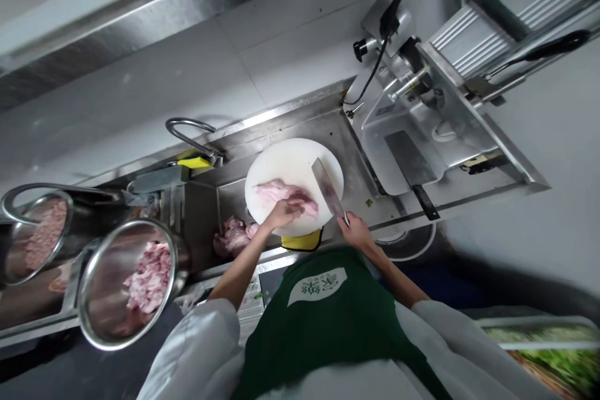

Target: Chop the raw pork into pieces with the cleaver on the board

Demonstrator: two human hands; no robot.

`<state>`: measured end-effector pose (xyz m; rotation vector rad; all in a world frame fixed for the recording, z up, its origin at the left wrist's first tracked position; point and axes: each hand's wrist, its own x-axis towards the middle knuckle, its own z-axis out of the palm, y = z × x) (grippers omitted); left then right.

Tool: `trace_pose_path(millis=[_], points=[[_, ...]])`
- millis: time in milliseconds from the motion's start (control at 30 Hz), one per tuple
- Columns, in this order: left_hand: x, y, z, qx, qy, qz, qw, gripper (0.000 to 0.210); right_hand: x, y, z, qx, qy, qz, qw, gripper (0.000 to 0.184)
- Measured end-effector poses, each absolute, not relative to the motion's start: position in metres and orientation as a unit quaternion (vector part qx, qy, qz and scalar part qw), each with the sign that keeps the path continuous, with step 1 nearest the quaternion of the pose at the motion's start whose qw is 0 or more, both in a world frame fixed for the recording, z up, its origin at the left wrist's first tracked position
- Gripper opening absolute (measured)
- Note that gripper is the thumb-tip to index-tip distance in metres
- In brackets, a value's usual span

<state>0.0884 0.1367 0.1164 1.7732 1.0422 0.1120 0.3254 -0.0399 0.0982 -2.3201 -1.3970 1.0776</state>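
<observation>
A long piece of raw meat (276,190) lies across a round white cutting board (295,156). My left hand (281,214) is at its near side, with the fingers curled over the meat and gripping it; the fingertips are partly hidden. My right hand (355,231) is closed round the handle of a cleaver (328,189). The cleaver's blade lies over the right part of the board, apart from the meat, and points away from me.
More raw meat (233,236) lies in the sink left of the board. A steel pot (98,300) holds cut meat, and another pot (65,244) holds minced meat. A faucet (190,125) stands behind. At right, a slicing machine (422,87) has a second cleaver (410,159) on it.
</observation>
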Motion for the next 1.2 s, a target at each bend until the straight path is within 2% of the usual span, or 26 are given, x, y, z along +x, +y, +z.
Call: trace_pose_path(millis=[100,167,267,433,500,633,767,900,1067,1200], points=[[0.089,0.14,0.085,0.807,0.475,0.059,0.346,0.042,0.328,-0.038,0.093,-0.796,-0.492,0.349,0.062,0.031],[0.075,0.158,0.072,0.812,0.523,0.024,0.258,0.047,0.329,-0.039,0.091,-0.798,-0.491,0.346,0.045,0.032],[0.054,0.187,0.061,0.805,0.552,-0.028,0.214,0.056,0.33,-0.042,0.092,-0.799,-0.491,0.346,0.038,0.031],[0.053,0.224,0.06,0.762,0.617,-0.04,0.191,0.077,0.325,-0.043,0.097,-0.802,-0.474,0.359,0.045,0.029],[0.055,0.236,0.062,0.76,0.609,-0.074,0.214,0.071,0.323,-0.043,0.096,-0.807,-0.465,0.361,0.048,0.029],[0.048,0.242,0.067,0.735,0.588,-0.051,0.334,0.038,0.322,-0.043,0.092,-0.815,-0.449,0.365,0.049,0.029],[0.045,0.225,0.072,0.621,0.596,0.115,0.497,0.047,0.322,-0.044,0.09,-0.814,-0.435,0.379,0.062,0.029],[0.069,0.211,0.082,0.467,0.57,0.239,0.632,0.046,0.325,-0.041,0.091,-0.815,-0.422,0.39,0.078,0.028],[0.111,0.202,0.111,0.37,0.516,0.359,0.684,0.048,0.331,-0.039,0.092,-0.804,-0.42,0.408,0.106,0.03],[0.109,0.181,0.12,0.401,0.513,0.393,0.649,0.054,0.336,-0.039,0.095,-0.814,-0.429,0.379,0.093,0.032]])
